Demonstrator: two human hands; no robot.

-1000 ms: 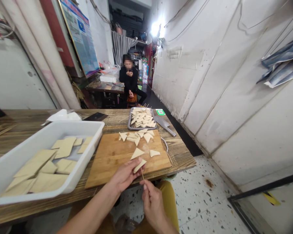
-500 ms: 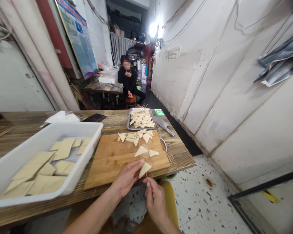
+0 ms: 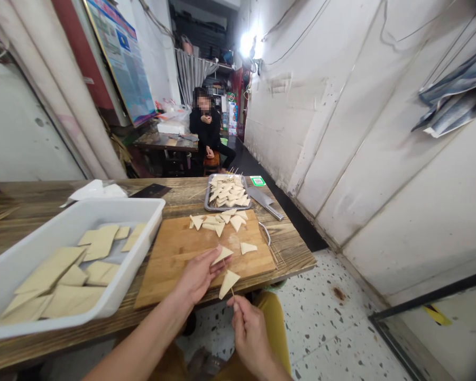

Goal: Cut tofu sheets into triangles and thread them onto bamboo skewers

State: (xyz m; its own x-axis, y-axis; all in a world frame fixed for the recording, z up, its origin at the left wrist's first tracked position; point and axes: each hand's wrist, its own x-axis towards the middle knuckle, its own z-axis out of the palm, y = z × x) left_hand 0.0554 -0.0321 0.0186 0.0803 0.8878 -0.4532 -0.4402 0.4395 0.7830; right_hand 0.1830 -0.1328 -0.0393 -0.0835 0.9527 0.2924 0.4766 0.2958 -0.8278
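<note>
My left hand [image 3: 201, 272] holds a pale tofu triangle [image 3: 222, 255] between thumb and fingers, just above the cutting board [image 3: 166, 259]. Pinched in my right hand [image 3: 246, 320] is a thin wooden skewer [image 3: 233, 292], with another tofu triangle [image 3: 229, 283] threaded on it. The skewer's upper end meets the lower edge of the left hand's triangle; whether it has pierced it I cannot tell. One loose triangle [image 3: 248, 247] lies on the board to the right, and several more [image 3: 219, 225] are grouped along its far edge.
A white plastic tub [image 3: 153, 225] with flat tofu sheets [image 3: 69, 270] stands left. Behind the board are a metal tray [image 3: 206, 203] of skewered triangles and a cleaver [image 3: 265, 202]. Spare skewers [image 3: 277, 254] lie by the board's right edge. A person [image 3: 206, 129] sits further back.
My left hand has let go of the skewered triangle and picked up another from the board. My right hand has lowered the skewer slightly, toward me.
</note>
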